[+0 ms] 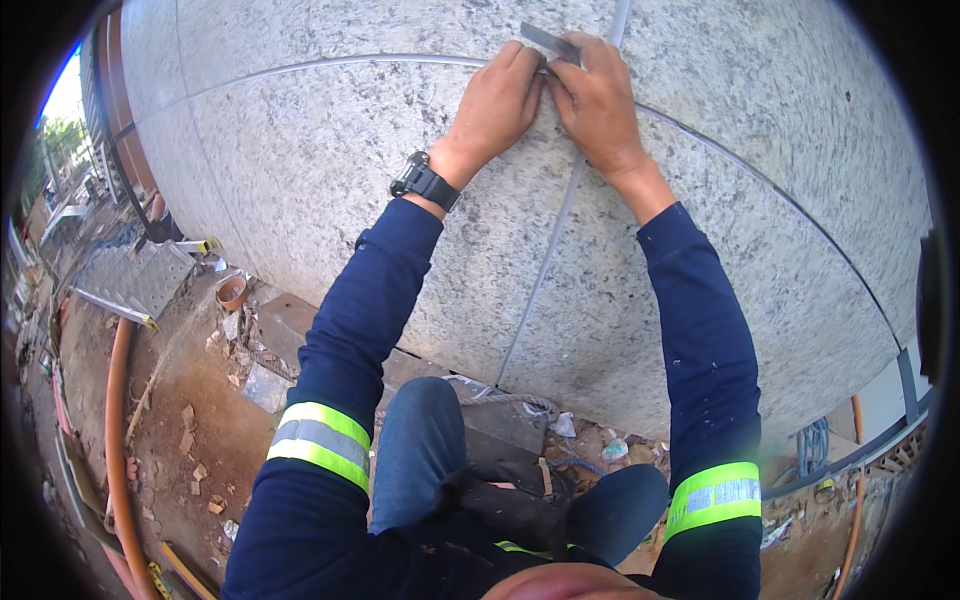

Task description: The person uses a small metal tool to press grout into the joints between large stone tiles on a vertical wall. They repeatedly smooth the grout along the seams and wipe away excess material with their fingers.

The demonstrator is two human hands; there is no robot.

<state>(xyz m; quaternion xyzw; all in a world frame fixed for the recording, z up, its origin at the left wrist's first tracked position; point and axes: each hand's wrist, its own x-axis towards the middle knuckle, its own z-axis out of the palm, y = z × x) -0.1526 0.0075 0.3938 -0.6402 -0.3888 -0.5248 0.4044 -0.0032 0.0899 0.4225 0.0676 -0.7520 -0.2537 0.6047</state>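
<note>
My left hand [500, 105] and my right hand [598, 110] meet high on a speckled grey panel wall [760, 240], where joints lined with thin grey strips [568, 200] cross. A flat grey metal blade or plate [542, 38] sticks out up and left from my right hand, whose fingers are closed around it. My left fingers are curled and pressed at the joint beside my right thumb; what they hold, if anything, is hidden. I wear a black watch on my left wrist, above navy sleeves with reflective bands.
My bent knees are below. Debris, a terracotta pot [232, 292], a slotted metal platform [130, 280] and an orange pipe [118, 420] lie at left. Rope [525, 403] runs along the wall base. Blue coiled hose or rope [812, 447] and more pipe are at lower right.
</note>
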